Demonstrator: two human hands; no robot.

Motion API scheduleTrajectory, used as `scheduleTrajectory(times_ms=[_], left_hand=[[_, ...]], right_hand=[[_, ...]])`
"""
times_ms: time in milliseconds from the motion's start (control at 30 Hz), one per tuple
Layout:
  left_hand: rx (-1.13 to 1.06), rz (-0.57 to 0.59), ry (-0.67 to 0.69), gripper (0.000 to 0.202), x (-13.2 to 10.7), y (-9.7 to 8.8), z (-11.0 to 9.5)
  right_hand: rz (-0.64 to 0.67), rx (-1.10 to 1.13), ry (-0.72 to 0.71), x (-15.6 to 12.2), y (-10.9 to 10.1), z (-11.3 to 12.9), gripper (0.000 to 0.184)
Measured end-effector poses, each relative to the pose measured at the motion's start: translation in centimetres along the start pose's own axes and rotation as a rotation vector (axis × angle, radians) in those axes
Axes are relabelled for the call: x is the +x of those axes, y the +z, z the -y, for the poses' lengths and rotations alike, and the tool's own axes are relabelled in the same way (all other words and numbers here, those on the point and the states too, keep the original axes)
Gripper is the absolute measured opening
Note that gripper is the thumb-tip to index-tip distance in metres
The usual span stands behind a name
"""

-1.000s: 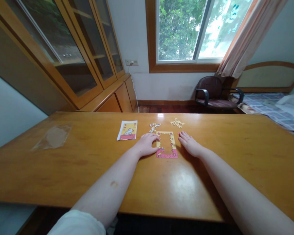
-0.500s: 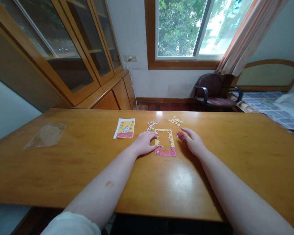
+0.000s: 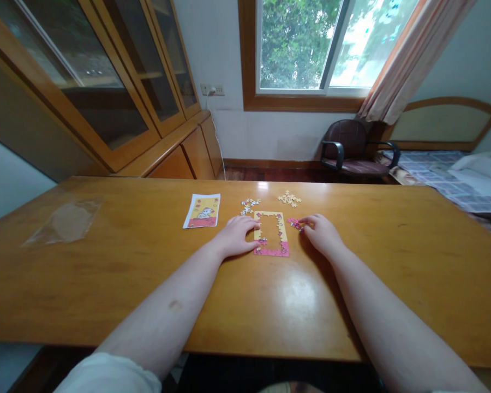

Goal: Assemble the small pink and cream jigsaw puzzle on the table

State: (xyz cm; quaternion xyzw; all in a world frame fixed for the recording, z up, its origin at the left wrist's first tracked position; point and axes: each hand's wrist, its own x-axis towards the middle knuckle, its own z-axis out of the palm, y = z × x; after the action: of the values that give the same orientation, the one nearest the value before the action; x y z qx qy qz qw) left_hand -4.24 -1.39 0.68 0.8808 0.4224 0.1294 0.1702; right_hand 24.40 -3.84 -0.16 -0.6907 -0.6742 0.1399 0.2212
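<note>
A jigsaw puzzle border, yellow above and pink below, lies on the table with an open middle. My left hand rests at its left side, thumb and fingers apart and touching the edge. My right hand is right of the border, its fingertips at a small pile of pink puzzle pieces. Its index finger and thumb are slightly apart, and I make out no piece lifted between them. White-patterned pieces lie above the border's left corner, yellow pieces above its right. A picture card lies to the left.
A clear plastic bag lies at the left of the wooden table. Beyond the table's far edge are a glass-door cabinet, a chair and a bed.
My right hand's fingers have drawn closer together at the pink pieces, which now look more spread out. My left hand stays at the border. The camera view has shifted slightly.
</note>
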Motion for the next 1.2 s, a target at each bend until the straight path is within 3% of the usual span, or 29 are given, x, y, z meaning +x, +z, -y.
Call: scheduleTrajectory(times_ms=[467,667,767,933,1200], left_hand=[[0.002,0.006,-0.001,0.044,0.0,0.1,0.2],[0.002,0.005,0.006,0.043,-0.1,0.0,0.1],[-0.002,0.003,0.001,0.043,-0.1,0.1,0.2],[-0.008,-0.004,0.003,0.044,0.0,0.3,0.4],[-0.006,-0.01,0.007,0.043,0.0,0.4,0.6]], right_hand=[[0.034,-0.01,-0.028,0.6,0.8,0.1,0.021],[0.032,0.242,0.125,0.5,0.6,0.4,0.015],[-0.037,0.328,0.196,0.6,0.4,-0.1,0.016],[-0.095,0.25,0.301,1.3,0.7,-1.6,0.015],[-0.061,0.027,0.243,1.5,0.4,-1.5,0.021]])
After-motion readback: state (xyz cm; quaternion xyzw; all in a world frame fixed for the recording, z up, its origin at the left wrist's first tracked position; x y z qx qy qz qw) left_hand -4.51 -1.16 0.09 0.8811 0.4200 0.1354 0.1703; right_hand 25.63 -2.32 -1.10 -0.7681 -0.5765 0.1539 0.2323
